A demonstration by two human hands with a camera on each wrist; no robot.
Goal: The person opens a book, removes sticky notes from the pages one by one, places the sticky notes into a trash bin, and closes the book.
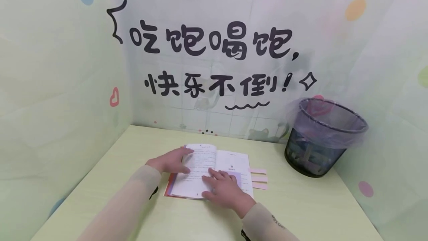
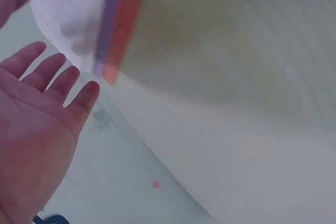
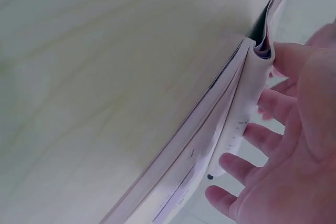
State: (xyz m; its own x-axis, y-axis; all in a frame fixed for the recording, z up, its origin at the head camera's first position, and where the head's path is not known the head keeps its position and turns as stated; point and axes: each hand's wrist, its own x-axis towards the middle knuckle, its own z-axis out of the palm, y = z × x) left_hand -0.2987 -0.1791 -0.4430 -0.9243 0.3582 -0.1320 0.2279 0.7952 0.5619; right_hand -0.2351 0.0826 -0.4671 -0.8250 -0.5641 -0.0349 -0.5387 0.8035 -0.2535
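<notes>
An open book [image 1: 200, 159] with printed pages lies on the table. My left hand [image 1: 172, 160] is over the book's left page, its fingers extended. In the left wrist view, the palm and spread fingers of that hand [image 2: 42, 114] show near the page and the orange and purple edges [image 2: 118, 30]. My right hand [image 1: 225, 190] reaches across the middle of the book, fingers spread. The right wrist view has its fingertips against or close to the page [image 3: 236, 124]; contact is hard to tell. A purple patch [image 1: 237, 177] is partly covered by the right hand.
Pink strips [image 1: 259, 179] stick out past the book's right edge. A black mesh wastebasket [image 1: 314, 155] with a translucent purple liner stands at the back right of the table [image 1: 301, 203]. Printed wall sheets [image 1: 200, 118] enclose the back and sides.
</notes>
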